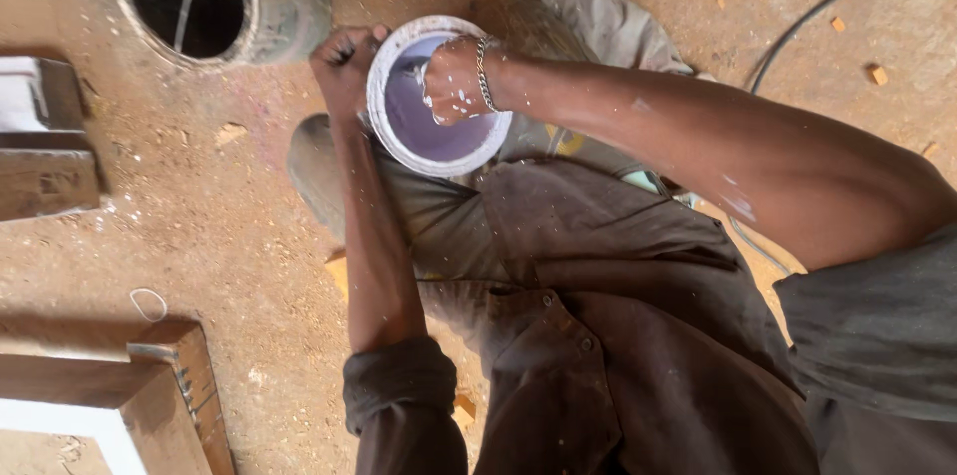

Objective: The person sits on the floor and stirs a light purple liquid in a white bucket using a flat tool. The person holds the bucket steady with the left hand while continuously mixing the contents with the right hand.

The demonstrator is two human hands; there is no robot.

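Note:
A white bucket (384,121) holding pale purple paint stands on the ground between my knees. My left hand (344,61) grips its rim on the left side. Reaching down into the bucket, my right hand (454,81) is closed into a fist just above the paint. White paint drops speckle that hand, and a metal chain bracelet sits on its wrist. Whatever the fist may hold is hidden. My brown work clothes (598,316) fill the lower middle of the view.
A round green drum (284,6) with a dark opening stands at the upper left. Wooden blocks (45,176) lie at the left edge and a wooden frame (150,385) at the lower left. A grey cloth (608,26) lies behind the bucket, and a black cable (827,6) crosses the sawdust-covered ground.

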